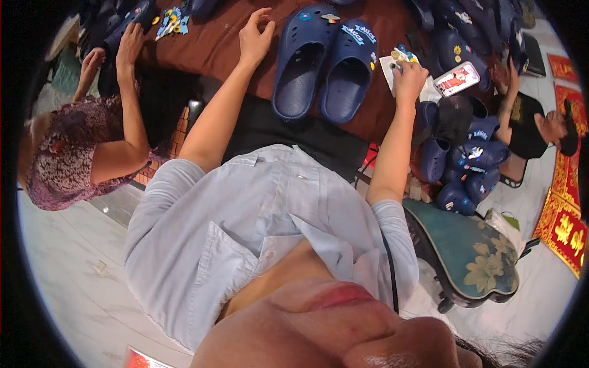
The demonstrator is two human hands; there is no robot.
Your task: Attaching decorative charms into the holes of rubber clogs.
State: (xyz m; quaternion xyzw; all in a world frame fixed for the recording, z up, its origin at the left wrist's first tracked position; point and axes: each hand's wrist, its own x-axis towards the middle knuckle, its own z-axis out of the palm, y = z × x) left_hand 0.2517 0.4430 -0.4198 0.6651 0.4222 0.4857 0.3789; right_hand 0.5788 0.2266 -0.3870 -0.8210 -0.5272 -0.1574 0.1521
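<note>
Two navy blue foam clogs lie side by side on the brown-covered table, toes pointing away from me. The left clog [298, 76] bears a blue flower charm and a planet-shaped charm. On the right clog [345, 92] sit pale blue banner-shaped charms and small ones along its side. My left hand [256, 40] is just left of the left clog, empty, its fingers loosely bent and thumb apart. To the right of the clogs, my right hand [411, 80] is at a small heap of colourful shoe charms [404, 54] on white wrapping. Its fingers are closed on something small, too hidden to name.
A phone [456, 80] with a lit screen lies right of my right hand. More decorated clogs [475, 153] are piled below it. Two people work at the left [73, 141] and right [532, 126]. A flower-patterned chair [469, 251] stands at my right. Another charm heap [172, 23] lies far left.
</note>
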